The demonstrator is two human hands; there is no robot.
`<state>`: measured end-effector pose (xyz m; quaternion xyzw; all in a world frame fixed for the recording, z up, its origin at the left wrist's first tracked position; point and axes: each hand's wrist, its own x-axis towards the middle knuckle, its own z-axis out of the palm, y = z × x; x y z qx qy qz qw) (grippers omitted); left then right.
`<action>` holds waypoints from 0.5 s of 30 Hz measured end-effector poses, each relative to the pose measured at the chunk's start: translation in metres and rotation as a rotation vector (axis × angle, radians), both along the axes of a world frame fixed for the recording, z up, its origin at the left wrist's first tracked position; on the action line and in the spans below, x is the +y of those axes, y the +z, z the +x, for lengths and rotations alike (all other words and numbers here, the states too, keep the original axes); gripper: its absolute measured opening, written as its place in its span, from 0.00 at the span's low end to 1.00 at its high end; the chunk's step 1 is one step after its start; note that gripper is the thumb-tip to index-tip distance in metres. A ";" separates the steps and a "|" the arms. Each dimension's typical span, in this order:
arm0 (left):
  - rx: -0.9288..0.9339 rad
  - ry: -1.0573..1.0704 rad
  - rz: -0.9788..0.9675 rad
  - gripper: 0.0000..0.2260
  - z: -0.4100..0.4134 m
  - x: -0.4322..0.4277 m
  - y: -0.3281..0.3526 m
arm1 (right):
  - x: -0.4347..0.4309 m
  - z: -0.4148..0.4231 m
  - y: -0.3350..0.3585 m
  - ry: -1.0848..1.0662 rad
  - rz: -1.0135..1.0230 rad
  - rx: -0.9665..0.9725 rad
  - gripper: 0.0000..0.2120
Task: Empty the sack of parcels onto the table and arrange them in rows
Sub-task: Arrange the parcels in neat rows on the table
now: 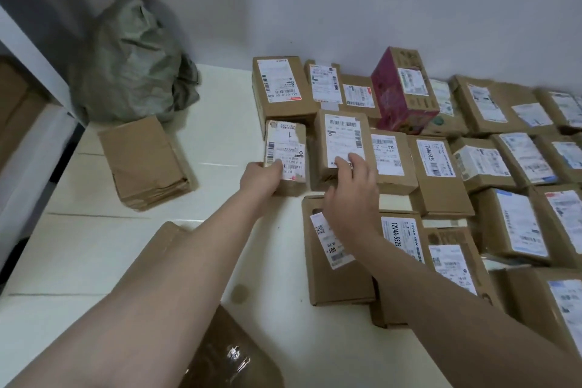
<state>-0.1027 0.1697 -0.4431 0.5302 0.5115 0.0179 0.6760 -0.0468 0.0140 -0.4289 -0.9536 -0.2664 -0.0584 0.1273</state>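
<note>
Several brown cardboard parcels with white labels lie in rows across the right half of the white table (220, 142). My left hand (259, 179) grips the near end of a small taped parcel (286, 148) at the left end of the middle row. My right hand (352, 189) rests with fingers spread on the near end of the neighbouring labelled parcel (341, 142). A pink box (403, 91) stands in the back row. The crumpled grey-green sack (132, 63) sits slumped at the table's far left corner.
A plain brown parcel (145, 164) lies alone in front of the sack. Another brown parcel with shiny tape (230, 353) sits at the near edge under my left forearm. The wall runs close behind the back row. A white panel stands at the left.
</note>
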 end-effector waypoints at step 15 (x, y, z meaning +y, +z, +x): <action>0.645 0.058 0.881 0.37 -0.068 0.062 0.031 | 0.063 -0.053 0.004 0.549 0.366 0.256 0.16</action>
